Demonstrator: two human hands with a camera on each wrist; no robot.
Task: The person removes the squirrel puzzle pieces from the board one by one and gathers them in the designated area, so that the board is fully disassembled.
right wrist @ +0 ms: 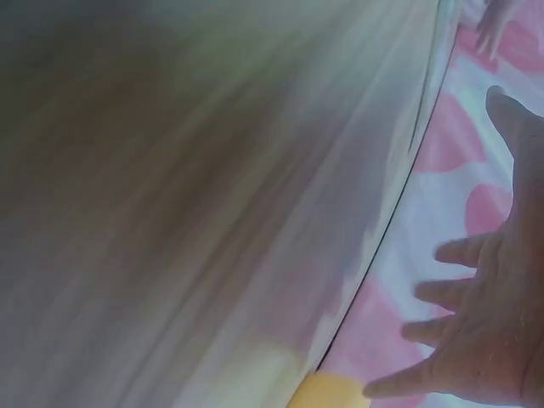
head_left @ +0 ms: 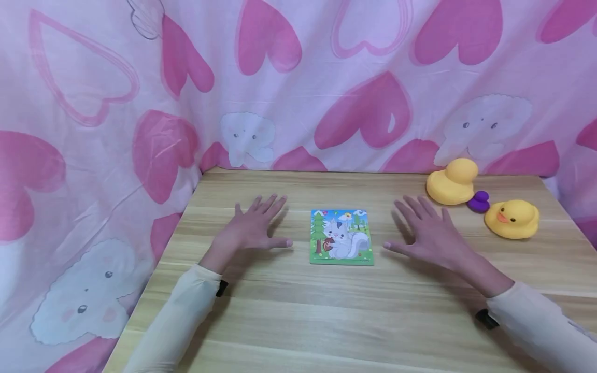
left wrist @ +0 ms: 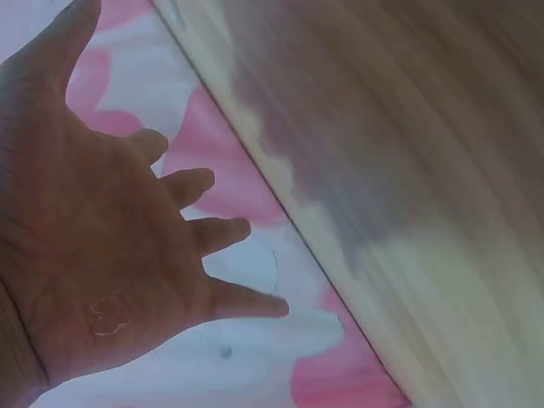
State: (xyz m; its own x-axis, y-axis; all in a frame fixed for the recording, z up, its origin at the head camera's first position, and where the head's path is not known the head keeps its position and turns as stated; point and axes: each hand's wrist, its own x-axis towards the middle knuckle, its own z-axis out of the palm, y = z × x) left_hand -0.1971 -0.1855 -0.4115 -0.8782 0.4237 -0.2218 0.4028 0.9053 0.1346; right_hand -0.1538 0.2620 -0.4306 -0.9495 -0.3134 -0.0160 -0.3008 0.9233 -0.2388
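Presently, the person's left grip (head_left: pixel 252 228) and right grip (head_left: pixel 431 233) are both unclenched, fingers spread, while the squirrel picture (head_left: pixel 342 237) lies face-up on the table (head_left: pixel 298 321) between them, apart from both.

Bare bench (head_left: pixel 326 321) lies on either side of the squirrel picture (head_left: pixel 342 239), between it and the left hand (head_left: pixel 249 230) and right hand (head_left: pixel 434 233) — space for either to pass in to its side edges. The near approach is open wood as well. Behind the picture a bare strip runs back to the heart-print curtain (head_left: pixel 298 103), a barrier along the far edge (it hangs beyond the left edge too). Rightward, a large yellow duck (head_left: pixel 450 182), a small purple duck (head_left: pixel 479 202) and a second yellow duck (head_left: pixel 512 219) form a slanting row — too tight for fingers between.
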